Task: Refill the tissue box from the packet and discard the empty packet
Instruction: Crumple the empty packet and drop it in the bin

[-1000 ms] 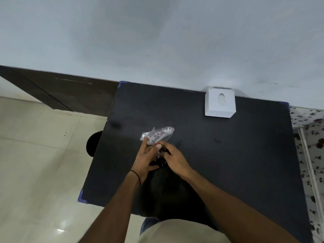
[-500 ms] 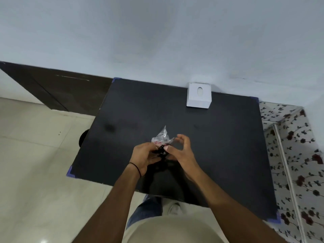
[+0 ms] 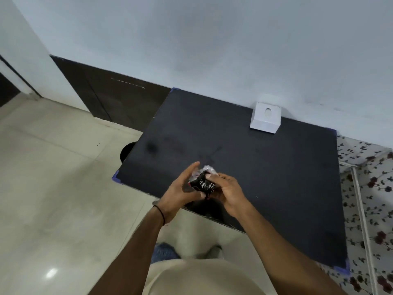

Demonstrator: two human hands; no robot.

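1. The packet [image 3: 203,181] is held crumpled between both hands, above the near left part of the black worktop [image 3: 265,177], close to its near edge; a clear plastic end sticks up at the top, and a dark printed panel faces the camera.
2. White script is seen on that dark panel, but it is tilted and too blurred to be read; no brand can be made out.
3. The packet's long axis cannot be told, since it is bunched up.
4. The left hand [image 3: 180,189] is cupped under and beside the packet, with the fingers partly spread; the right hand [image 3: 228,189] is closed on it from the other side, fingertips pressed onto the top.
5. The tissue box [image 3: 265,120] is stood at the far edge of the worktop, against the wall, well apart from the hands; no tissue is seen in its oval opening.
6. A dark round object [image 3: 127,150], possibly a bin, is partly seen on the floor beside the worktop's left edge; it lies nearer the left hand, which matters for discarding.
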